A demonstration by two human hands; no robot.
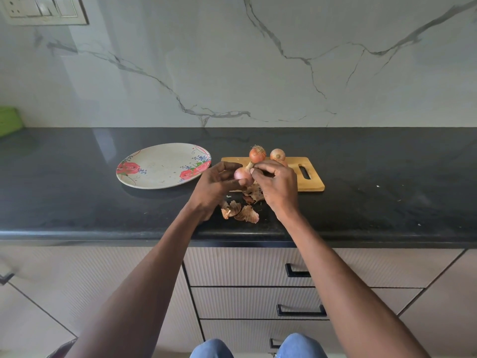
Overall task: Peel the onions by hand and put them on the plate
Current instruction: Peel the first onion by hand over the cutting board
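Observation:
My left hand [215, 186] holds a pale pink, mostly peeled onion [242, 174] above the counter's front half. My right hand [277, 184] pinches the dry stem at the onion's top. Two unpeeled brown onions [257, 154] [278, 154] stand on the far edge of a wooden cutting board [311, 180]. A third lies partly hidden behind my right hand. A floral plate [157, 166] with nothing on it sits left of the board. Loose brown peels [241, 211] lie on the counter below my hands.
The black stone counter [387, 202] runs the full width, backed by a marble wall. A green container [9, 120] sits at the far left edge. Drawers with black handles [300, 310] are below the counter's front edge.

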